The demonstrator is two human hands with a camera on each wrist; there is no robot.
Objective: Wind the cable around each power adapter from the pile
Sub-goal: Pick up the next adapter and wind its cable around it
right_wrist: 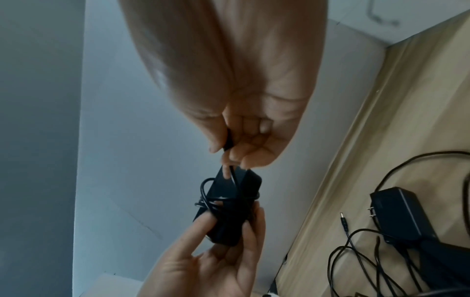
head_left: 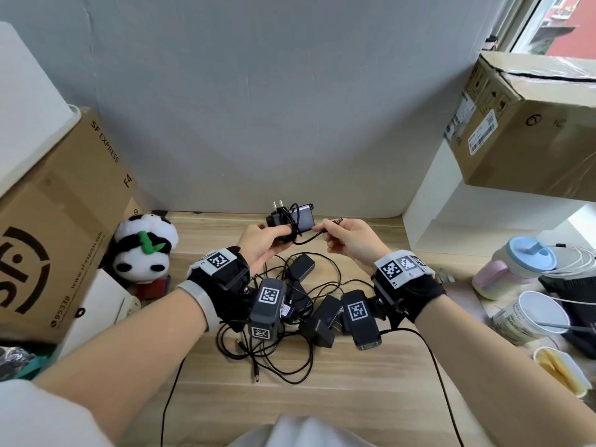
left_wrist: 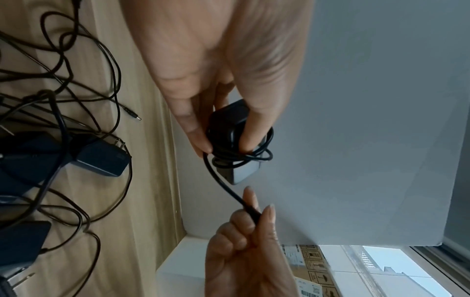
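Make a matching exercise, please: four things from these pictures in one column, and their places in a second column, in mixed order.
Things:
1. power adapter
2. panda toy
3. cable end
4. lidded cup

Places:
A. on the table, far right
B. held in the left hand, cable wound around it
C. pinched by the right hand
D. on the left, beside the SF Express box

Pairs: 1-B, 2-D, 3-C, 4-A
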